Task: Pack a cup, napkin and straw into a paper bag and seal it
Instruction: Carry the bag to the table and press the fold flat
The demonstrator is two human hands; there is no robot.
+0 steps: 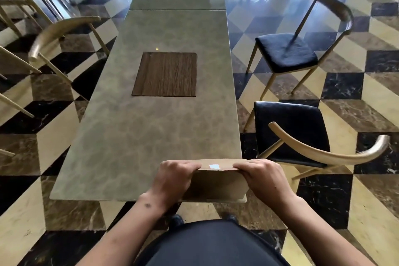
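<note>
Checkered marble floor and wooden chairs all around, with a long grey bench [133,136] running away from the person. Paper bag [218,185] stands at the bench's near edge, right between both sets of fingers. Left hand [172,176] and right hand [262,176] each pinch an end of the folded-over top, and a small white sticker [214,166] sits midway between the fingers.
</note>
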